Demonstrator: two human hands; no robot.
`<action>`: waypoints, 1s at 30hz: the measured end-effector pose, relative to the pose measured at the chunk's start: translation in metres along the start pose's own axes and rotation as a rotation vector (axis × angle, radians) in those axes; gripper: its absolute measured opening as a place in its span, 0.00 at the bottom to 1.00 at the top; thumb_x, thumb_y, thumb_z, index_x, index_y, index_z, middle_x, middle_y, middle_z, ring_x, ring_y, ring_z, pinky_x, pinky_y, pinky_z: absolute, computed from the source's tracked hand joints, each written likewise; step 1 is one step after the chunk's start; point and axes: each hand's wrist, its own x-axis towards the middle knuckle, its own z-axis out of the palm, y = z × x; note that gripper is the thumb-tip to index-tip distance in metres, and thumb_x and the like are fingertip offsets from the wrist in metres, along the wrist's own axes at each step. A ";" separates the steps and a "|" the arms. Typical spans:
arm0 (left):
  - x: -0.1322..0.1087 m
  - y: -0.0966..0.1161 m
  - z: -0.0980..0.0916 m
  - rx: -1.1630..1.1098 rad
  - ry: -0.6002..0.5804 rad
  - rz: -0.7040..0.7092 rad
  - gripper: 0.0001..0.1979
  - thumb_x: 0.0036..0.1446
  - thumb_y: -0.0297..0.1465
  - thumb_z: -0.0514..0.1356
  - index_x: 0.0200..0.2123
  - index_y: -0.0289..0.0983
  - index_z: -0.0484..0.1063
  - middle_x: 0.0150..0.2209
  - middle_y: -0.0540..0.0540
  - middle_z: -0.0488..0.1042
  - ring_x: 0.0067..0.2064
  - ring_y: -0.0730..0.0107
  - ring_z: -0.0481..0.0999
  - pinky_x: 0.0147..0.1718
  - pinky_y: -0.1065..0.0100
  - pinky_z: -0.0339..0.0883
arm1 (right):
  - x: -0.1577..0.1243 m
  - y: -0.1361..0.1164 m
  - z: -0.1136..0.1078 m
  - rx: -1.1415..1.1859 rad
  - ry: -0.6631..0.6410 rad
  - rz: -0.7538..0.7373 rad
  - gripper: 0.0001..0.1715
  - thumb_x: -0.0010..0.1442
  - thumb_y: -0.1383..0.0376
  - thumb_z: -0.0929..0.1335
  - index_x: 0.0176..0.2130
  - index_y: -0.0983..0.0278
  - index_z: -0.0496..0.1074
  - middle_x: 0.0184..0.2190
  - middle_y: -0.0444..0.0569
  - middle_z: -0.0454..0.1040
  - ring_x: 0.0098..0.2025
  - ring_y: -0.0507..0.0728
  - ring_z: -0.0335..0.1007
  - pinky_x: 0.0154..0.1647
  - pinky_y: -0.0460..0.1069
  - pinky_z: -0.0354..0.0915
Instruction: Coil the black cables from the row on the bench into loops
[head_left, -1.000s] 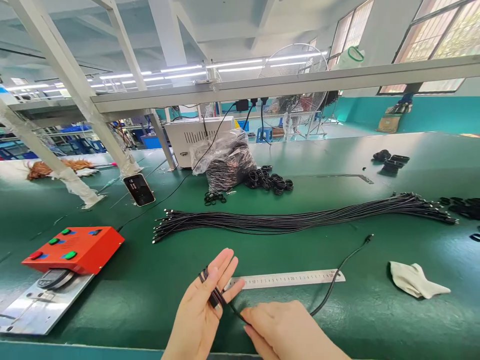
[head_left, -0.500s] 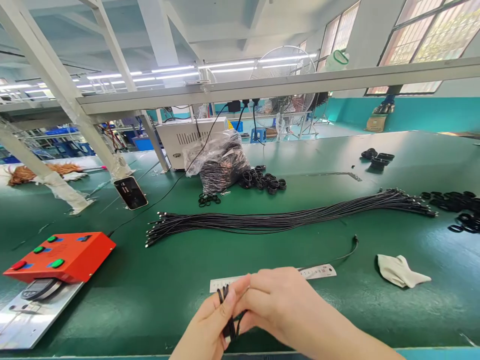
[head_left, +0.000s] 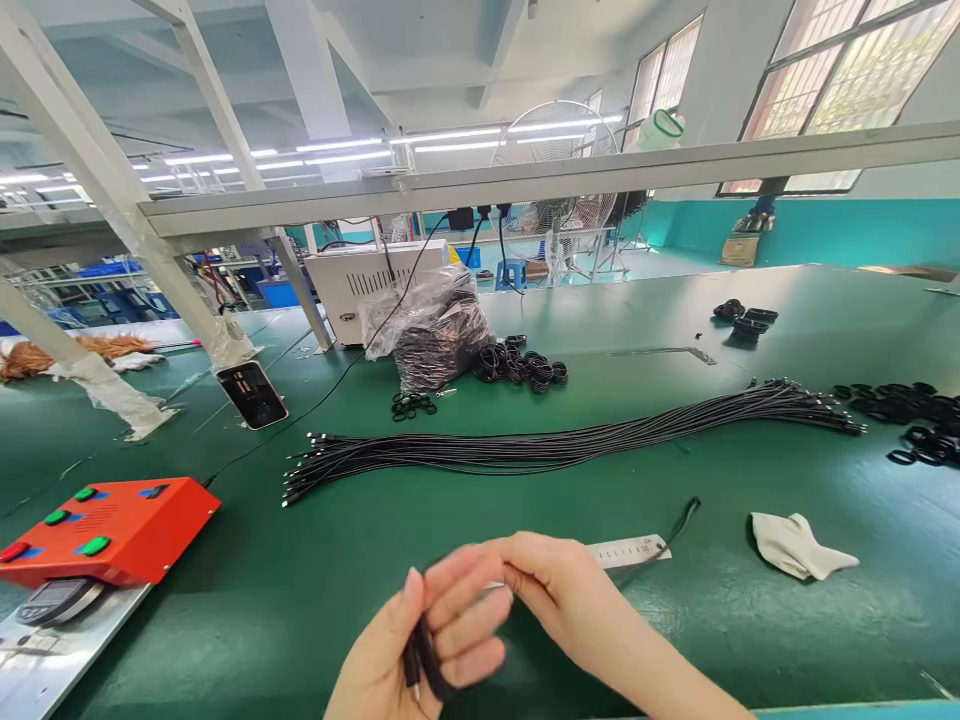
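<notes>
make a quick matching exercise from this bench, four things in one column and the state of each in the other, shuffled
Things
1. left hand
2. steel ruler
3. white cloth
4. orange box

States
A. lies crumpled on the green bench
B. has green buttons on its top
C. holds a bunch of black cables
D. lies partly hidden behind the right hand

Right pairs
1-C, 2-D, 3-A, 4-B
</notes>
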 end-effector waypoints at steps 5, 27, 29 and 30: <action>0.007 0.014 0.003 -0.098 0.212 0.277 0.20 0.68 0.35 0.45 0.56 0.43 0.71 0.64 0.49 0.62 0.65 0.60 0.58 0.61 0.62 0.59 | -0.034 0.006 0.022 -0.172 -0.022 0.011 0.18 0.67 0.66 0.59 0.52 0.59 0.71 0.44 0.49 0.79 0.41 0.56 0.77 0.39 0.45 0.69; 0.005 -0.043 -0.007 0.475 0.294 -0.026 0.20 0.55 0.43 0.63 0.47 0.37 0.78 0.56 0.38 0.73 0.64 0.48 0.60 0.66 0.49 0.44 | -0.016 -0.021 -0.022 -0.624 0.054 -0.302 0.14 0.67 0.65 0.63 0.29 0.63 0.67 0.24 0.43 0.67 0.23 0.50 0.59 0.23 0.48 0.49; 0.002 -0.044 -0.010 0.326 0.193 -0.116 0.23 0.54 0.46 0.62 0.44 0.35 0.79 0.53 0.34 0.75 0.60 0.44 0.67 0.62 0.43 0.52 | -0.008 -0.018 -0.026 -0.586 0.076 -0.260 0.15 0.67 0.62 0.64 0.28 0.63 0.68 0.23 0.42 0.66 0.24 0.50 0.59 0.24 0.47 0.49; 0.000 -0.042 -0.011 0.278 0.140 -0.153 0.23 0.54 0.46 0.62 0.44 0.34 0.79 0.52 0.33 0.75 0.59 0.43 0.68 0.61 0.42 0.54 | -0.005 -0.017 -0.026 -0.550 0.085 -0.239 0.16 0.67 0.60 0.64 0.28 0.63 0.69 0.23 0.42 0.66 0.24 0.49 0.60 0.24 0.46 0.50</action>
